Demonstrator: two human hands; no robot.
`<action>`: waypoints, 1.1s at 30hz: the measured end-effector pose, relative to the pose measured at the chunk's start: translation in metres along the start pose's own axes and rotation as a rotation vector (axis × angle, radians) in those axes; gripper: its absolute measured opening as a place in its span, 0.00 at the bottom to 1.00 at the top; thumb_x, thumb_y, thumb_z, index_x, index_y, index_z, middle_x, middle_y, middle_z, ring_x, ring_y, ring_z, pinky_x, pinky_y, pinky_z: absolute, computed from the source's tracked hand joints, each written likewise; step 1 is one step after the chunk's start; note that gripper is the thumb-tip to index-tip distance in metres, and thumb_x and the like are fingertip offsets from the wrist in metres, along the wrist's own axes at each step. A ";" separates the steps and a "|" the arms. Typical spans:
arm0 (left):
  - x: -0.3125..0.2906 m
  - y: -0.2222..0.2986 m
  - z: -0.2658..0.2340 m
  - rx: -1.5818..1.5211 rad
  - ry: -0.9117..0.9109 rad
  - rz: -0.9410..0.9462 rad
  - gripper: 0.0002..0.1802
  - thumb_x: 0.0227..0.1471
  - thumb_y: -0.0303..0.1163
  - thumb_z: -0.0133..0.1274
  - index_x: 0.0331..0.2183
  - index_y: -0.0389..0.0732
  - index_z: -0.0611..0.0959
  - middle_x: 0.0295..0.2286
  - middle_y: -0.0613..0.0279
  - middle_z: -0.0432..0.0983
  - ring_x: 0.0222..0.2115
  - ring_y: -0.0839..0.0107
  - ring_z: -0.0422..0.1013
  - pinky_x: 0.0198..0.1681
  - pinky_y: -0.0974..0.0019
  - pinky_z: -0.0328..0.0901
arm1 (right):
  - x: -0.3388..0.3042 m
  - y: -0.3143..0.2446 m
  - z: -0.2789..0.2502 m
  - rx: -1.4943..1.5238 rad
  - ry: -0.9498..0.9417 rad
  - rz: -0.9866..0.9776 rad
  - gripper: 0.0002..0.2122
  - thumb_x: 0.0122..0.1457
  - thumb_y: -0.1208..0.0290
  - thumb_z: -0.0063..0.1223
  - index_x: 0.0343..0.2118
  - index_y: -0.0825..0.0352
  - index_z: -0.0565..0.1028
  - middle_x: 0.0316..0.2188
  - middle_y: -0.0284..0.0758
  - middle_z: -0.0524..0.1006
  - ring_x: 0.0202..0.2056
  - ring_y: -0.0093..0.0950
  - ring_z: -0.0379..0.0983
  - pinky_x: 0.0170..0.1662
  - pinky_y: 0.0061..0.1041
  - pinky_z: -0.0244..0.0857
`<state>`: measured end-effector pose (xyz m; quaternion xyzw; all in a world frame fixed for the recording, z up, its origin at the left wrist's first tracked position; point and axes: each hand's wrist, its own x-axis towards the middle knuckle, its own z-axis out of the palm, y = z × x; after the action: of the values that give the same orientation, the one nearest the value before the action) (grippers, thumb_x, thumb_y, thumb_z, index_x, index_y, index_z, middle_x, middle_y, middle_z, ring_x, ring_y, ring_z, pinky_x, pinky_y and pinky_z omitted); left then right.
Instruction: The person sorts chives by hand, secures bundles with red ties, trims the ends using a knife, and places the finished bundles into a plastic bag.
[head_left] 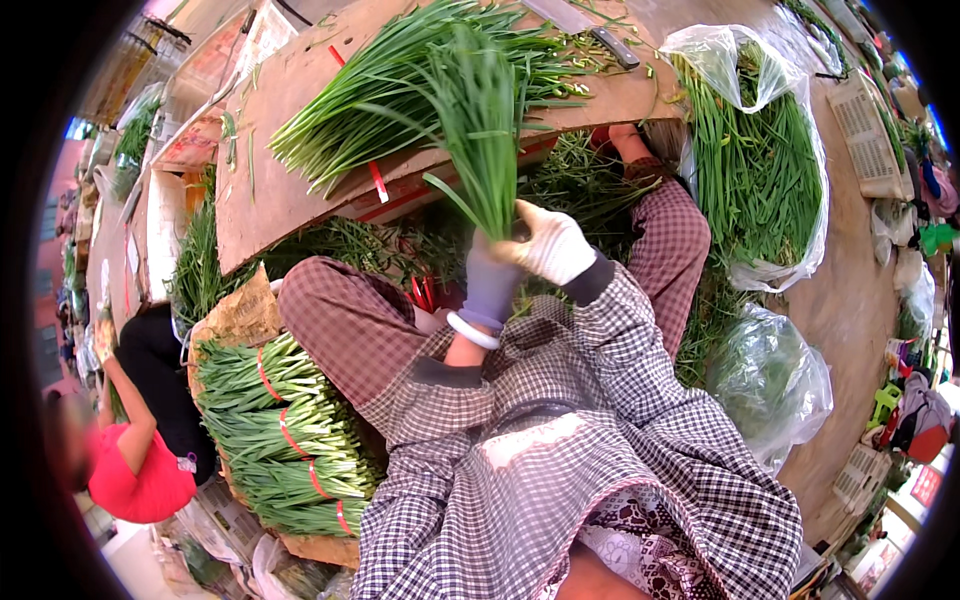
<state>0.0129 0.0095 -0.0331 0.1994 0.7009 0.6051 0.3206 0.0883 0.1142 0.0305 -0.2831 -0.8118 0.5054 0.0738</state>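
The bunch of chives (478, 140) is held roughly upright above the lap, in front of the near edge of the brown board (265, 95), with its leafy tops overlapping the larger chive pile (370, 115) in view. As a whole, the bunch is judged to be light, and loose enough for single leaves to be shed if the grip is slackened; one is seen splayed out to the left. The long leaves are probably soft, limp toward the tips and easily creased, perhaps slippery if damp, so they are best left unsqueezed. The firmer stem end is better suited to being grasped, with even pressure all around. The forearms are brought in from below, both bent inward in checked sleeves with dark cuffs. The left hand (490, 272), in a lavender-grey glove, is closed around the stem base, its wrist ringed by a white bangle (473, 330). The right hand (556, 245), in a whitish glove, is set against the same end from the right, its fingers curled inward; whether stems are pinched there cannot be told, since its fingertips are blurred.
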 end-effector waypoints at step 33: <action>-0.002 0.017 -0.025 -1.163 -0.382 -0.617 0.19 0.56 0.38 0.51 0.44 0.33 0.75 0.43 0.48 0.75 0.39 0.64 0.75 0.44 0.59 0.73 | -0.010 0.035 -0.022 0.500 0.180 0.269 0.12 0.58 0.70 0.53 0.40 0.72 0.78 0.26 0.33 0.79 0.18 0.15 0.69 0.22 0.15 0.65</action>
<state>-0.0053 -0.0068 -0.0140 -0.1109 0.2178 0.7184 0.6513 0.1184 0.1372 0.0127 -0.4051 -0.6074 0.6678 0.1453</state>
